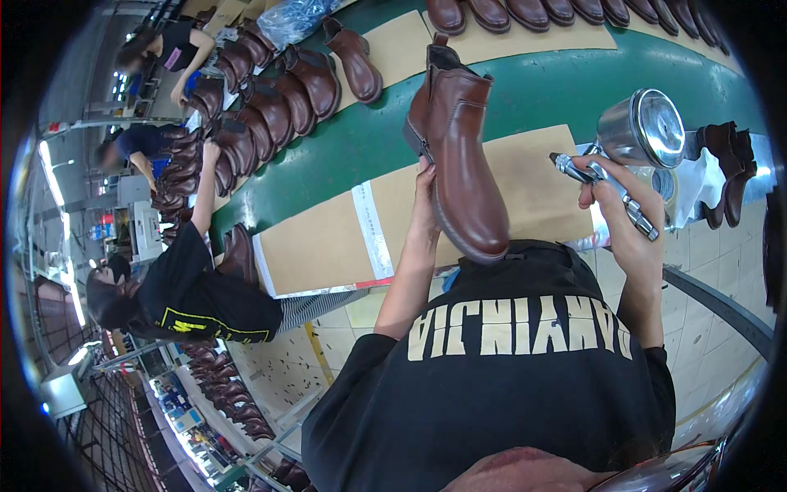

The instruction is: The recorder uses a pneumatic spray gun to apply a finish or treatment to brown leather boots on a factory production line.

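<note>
A brown leather ankle boot (469,160) with a side zip is held up over the table, its toe pointing toward me. My left hand (424,201) is closed on it at the sole side, and most of the fingers are hidden behind the boot. In my right hand (627,209) is a metal spray gun (602,179) with a shiny round cup (643,129) on top. The fingers wrap round its body, and the nozzle faces left toward the boot with a gap between them. Beneath both hands lies a sheet of brown cardboard (320,242).
The green table (541,90) carries rows of brown boots (275,107) at the left and far side. A single boot (354,59) stands apart on cardboard. Dark boots (725,172) and a tape roll (662,187) are at the right. A person (205,287) reaches among boots at the left; others work beyond.
</note>
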`<state>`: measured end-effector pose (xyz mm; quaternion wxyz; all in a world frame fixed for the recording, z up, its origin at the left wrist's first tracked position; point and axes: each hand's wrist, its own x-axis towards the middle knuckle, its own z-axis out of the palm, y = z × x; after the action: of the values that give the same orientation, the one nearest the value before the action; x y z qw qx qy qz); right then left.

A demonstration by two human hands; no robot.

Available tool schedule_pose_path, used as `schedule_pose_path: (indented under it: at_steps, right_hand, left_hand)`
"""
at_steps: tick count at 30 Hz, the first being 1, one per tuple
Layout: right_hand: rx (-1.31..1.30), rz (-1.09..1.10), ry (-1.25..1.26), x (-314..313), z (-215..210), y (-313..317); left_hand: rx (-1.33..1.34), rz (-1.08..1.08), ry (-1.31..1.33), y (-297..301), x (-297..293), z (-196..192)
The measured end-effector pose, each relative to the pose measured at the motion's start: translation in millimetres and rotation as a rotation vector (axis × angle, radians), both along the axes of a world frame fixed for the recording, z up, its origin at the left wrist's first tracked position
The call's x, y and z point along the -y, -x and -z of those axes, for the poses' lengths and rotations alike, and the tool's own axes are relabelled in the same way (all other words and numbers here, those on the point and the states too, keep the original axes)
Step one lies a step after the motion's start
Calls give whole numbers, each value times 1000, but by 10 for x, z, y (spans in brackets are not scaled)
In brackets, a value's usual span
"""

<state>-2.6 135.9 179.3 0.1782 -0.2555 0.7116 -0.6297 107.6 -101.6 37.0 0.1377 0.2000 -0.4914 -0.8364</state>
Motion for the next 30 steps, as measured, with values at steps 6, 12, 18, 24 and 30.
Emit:
schedule_pose_path:
  at_steps: [6, 12, 18, 24, 30]
  right_hand:
    - [-57, 19, 62, 30, -66, 12]
    - [-96, 15, 59, 49, -93, 61]
    - [-34, 57, 53, 53, 13, 74]
    - [-38, 122, 29, -13, 78, 79]
    - [-48, 76, 81, 66, -46, 44]
  left_hand:
    - [-70, -76, 30, 18, 18, 208]
    - [-49, -82, 50, 32, -37, 183]
    - [-34, -26, -43, -11, 38, 361]
    - [30, 2, -198, -22, -11, 244]
    - [19, 9, -183, 25, -17, 353]
